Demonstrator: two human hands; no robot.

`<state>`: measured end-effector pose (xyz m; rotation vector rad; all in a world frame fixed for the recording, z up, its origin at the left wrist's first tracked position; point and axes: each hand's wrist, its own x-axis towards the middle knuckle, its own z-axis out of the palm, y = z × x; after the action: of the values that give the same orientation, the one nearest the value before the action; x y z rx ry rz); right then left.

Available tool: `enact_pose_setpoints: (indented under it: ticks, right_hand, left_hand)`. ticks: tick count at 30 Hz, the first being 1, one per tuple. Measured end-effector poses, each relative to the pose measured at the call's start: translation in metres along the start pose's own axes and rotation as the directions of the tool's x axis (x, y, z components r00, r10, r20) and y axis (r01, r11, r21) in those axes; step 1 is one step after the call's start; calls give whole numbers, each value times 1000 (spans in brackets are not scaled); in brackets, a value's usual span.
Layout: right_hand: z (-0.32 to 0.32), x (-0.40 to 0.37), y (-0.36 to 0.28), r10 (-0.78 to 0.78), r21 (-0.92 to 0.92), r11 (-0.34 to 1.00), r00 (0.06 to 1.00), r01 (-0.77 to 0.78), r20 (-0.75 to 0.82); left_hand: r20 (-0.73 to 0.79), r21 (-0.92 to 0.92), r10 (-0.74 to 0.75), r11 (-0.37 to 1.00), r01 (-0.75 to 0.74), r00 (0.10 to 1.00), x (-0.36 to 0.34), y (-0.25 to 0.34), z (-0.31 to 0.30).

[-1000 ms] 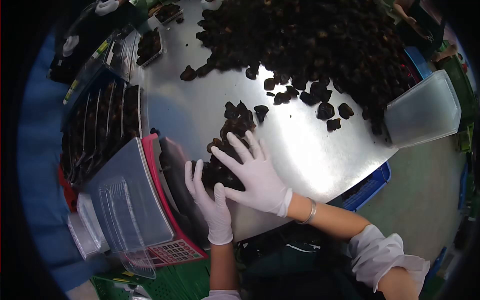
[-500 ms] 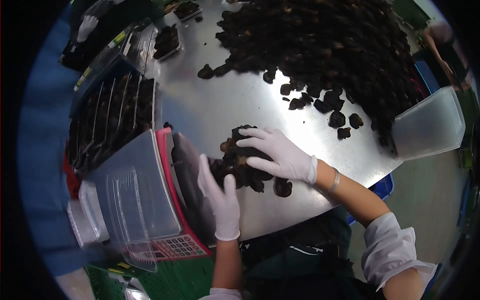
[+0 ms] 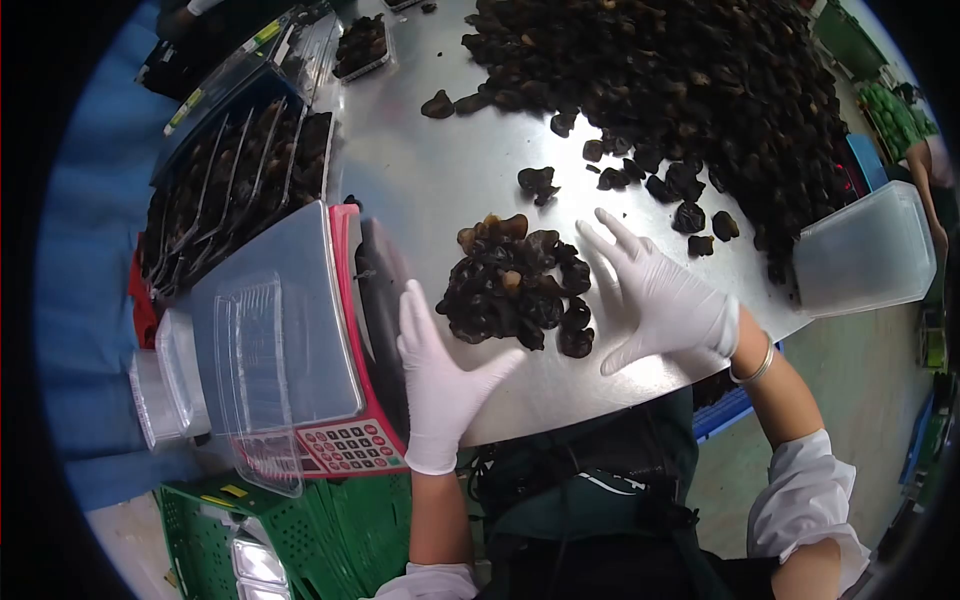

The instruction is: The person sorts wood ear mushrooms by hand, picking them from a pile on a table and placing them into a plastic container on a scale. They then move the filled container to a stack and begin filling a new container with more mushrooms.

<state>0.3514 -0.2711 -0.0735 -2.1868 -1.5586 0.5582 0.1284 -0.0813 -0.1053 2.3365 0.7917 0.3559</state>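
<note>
A small heap of dark wood ear mushrooms [image 3: 510,285] lies on the metal table between my gloved hands. To its left, my left hand [image 3: 440,385] is open, thumb stretched toward the heap and fingers beside the scale. My right hand [image 3: 665,300] is spread wide at the heap's right side, fingers apart and holding nothing. One loose mushroom piece [image 3: 538,184] rests just beyond the heap. The red-rimmed scale [image 3: 352,445] stands left of my left hand, with a transparent plastic tray [image 3: 250,345] lying over its platform.
A large mushroom pile [image 3: 660,75] covers the table's far side. Filled trays [image 3: 235,190] are at the left, and a stack of plastic trays [image 3: 168,385] stands below them. A translucent bin [image 3: 865,255] sits at the right edge. Another person's arm [image 3: 925,175] shows behind it.
Both hands were gathered over the heap; now they have drawn apart, the right hand moving right. The heap lies uncovered, and a loose piece sits beyond it. The view has shifted slightly.
</note>
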Motion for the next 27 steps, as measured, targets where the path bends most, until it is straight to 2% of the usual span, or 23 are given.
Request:
enact_pose_setpoints:
  ticks: [1,3,4,7,9,11,12,13,15,16,17,19,21,23,24,27]
  right_hand:
    - [5,3,-5,-6,-1,1000,1000,6,2]
    - [21,12,-11,-24,-225,974,998,12,-51]
    - [25,23,-8,-43,-220,975,994,21,-97]
    - [25,65,0,-91,-139,987,991,76,-103]
    - [24,91,0,-117,-168,981,988,99,-100]
    - [22,110,-8,-182,-157,967,977,198,115]
    - [20,115,-16,-158,-150,971,972,185,177]
    - [20,118,-16,-162,-156,969,971,190,177]
    - [24,124,-16,-185,178,972,968,154,171]
    - [20,119,-23,-165,259,959,971,116,175]
    - [27,121,-18,-172,253,960,969,124,177]
    - [41,123,-6,-272,358,900,962,248,18]
    - [32,118,-8,-310,365,882,950,298,-26]
    - [14,114,-24,-250,360,902,968,239,-15]
    - [4,114,-34,-268,369,894,963,254,-13]
    - [-23,129,-81,-348,288,898,938,333,1]
  left_hand:
    - [-5,1,-3,1000,3,1000,-1,3,2]
    - [74,165,62,984,-73,995,0,17,12]
    - [113,178,27,983,-47,993,3,22,14]
    - [87,156,-56,987,42,995,19,30,20]
    - [72,146,-59,988,48,996,30,29,23]
    - [53,-6,-17,1000,17,998,39,24,25]
    - [49,-45,-30,998,32,998,44,24,25]
    - [42,-48,-29,998,31,999,50,20,26]
    - [48,-242,-23,970,34,999,60,14,29]
    - [55,-332,-45,941,61,997,62,14,30]
    - [46,-335,-48,940,61,998,64,16,30]
    - [101,-508,-62,855,105,993,66,19,28]
    - [76,-557,-66,825,98,995,64,21,27]
    - [37,-658,6,753,20,999,62,23,20]
    - [25,-701,0,713,18,1000,59,27,11]
    - [-108,-671,-19,739,-59,994,48,41,-35]
